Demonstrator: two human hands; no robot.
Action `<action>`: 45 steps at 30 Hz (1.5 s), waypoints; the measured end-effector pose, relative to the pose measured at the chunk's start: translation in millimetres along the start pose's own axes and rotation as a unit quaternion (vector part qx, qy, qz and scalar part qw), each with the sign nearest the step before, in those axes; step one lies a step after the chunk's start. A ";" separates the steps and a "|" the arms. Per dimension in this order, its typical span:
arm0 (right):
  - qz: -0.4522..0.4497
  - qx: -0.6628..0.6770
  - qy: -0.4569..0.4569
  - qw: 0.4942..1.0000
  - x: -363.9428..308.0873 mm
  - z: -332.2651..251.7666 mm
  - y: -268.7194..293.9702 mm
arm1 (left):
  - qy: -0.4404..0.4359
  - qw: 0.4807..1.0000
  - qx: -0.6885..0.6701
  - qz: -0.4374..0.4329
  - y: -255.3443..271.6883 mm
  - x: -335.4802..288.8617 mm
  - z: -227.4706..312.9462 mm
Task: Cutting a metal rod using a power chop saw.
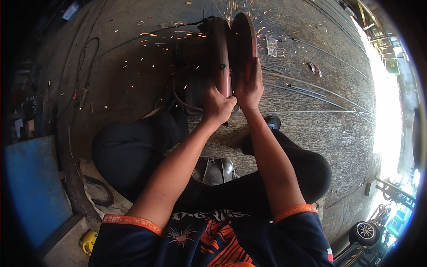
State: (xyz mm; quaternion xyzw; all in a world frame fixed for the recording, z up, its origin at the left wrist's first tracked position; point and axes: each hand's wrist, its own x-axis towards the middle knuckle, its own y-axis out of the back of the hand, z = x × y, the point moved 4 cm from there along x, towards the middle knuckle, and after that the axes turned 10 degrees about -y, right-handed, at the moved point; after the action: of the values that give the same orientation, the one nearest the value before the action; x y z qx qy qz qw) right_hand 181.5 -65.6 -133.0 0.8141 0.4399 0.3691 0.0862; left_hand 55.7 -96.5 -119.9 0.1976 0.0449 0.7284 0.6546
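Note:
A red-and-dark cut-off saw (222, 53) stands on the floor ahead of me, throwing orange sparks from its far end. My left hand (218, 107) is closed around the lower end of its long red handle (223, 83). Just to the right, my right hand (250, 91) lies along the saw's round red guard (245, 40), fingers stretched up against its side. The disc's cutting edge and whatever it touches are hidden behind the machine. The saw's dark body (191, 84) sits in shadow left of the handle.
Thin metal rods (307, 91) lie across the floor at right, near a crumpled clear wrapper (271, 46). A dark cable (95, 49) curves at left. Between my legs is a shiny metal piece (215, 170). A blue panel (38, 187), yellow tape measure (89, 241) and wheel (365, 233) stand farther out.

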 end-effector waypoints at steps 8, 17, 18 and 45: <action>-0.007 -0.008 -0.015 1.000 -0.5 3.6 -0.8 | 0.031 0.999 0.009 -0.026 -1.2 -0.8 0.0; -0.011 0.011 -0.037 0.999 -3.7 6.7 -0.8 | 0.018 0.999 -0.013 -0.037 -1.9 -2.4 3.4; -0.015 0.015 -0.035 0.999 -3.4 5.7 -2.5 | -0.008 1.000 -0.012 -0.005 -0.3 -1.5 4.1; 0.006 -0.008 -0.010 1.000 -5.4 5.0 -2.3 | 0.015 1.000 0.026 -0.009 -0.4 -3.5 -3.9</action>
State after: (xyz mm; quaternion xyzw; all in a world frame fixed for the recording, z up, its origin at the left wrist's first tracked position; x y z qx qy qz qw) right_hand 181.6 -67.5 -140.5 0.8197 0.4314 0.3648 0.0948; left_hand 55.0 -99.1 -124.3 0.2034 0.0750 0.7238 0.6550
